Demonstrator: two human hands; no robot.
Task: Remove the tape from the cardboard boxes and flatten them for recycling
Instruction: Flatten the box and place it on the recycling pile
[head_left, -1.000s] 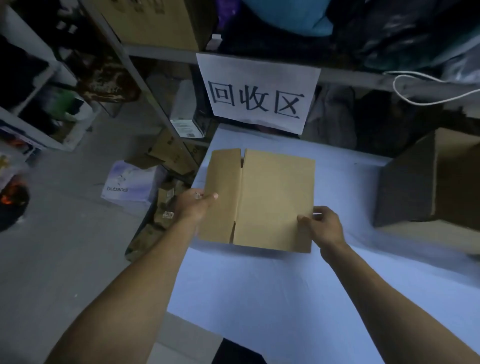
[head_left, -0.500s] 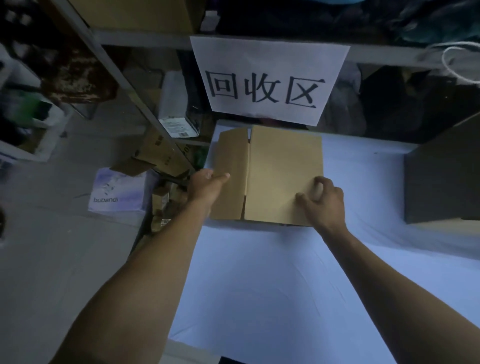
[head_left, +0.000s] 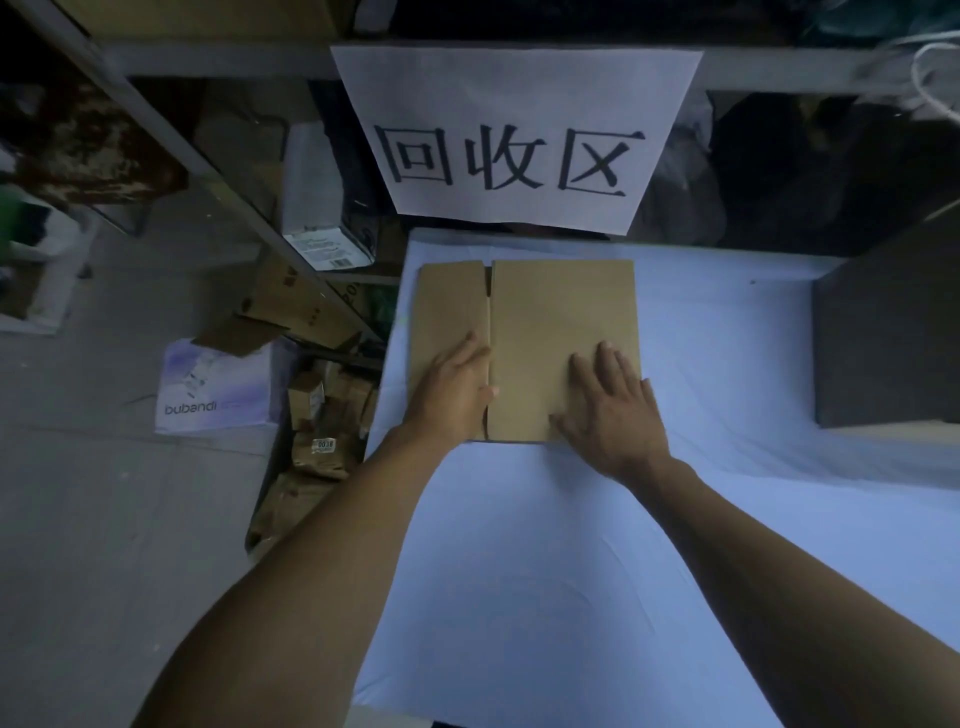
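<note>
Blue table (head_left: 571, 571): flattened box (head_left: 561, 332) (tan, creased) under both hands.

White paper sign (head_left: 514, 135) reading 回收区, "bubandi" on pale floor box (head_left: 218, 387)

Both bare forearms reach forward from the lower edge of the view, converging slightly. The left hand (head_left: 451, 395) lies palm down with its fingers (head_left: 470, 349) straight and close together, the thumb tucked out to the right. The right hand (head_left: 610, 410) also lies palm down, its fingers (head_left: 607, 358) straight and spread, thumb splayed to the left. The two hands are near each other, not touching.
</note>
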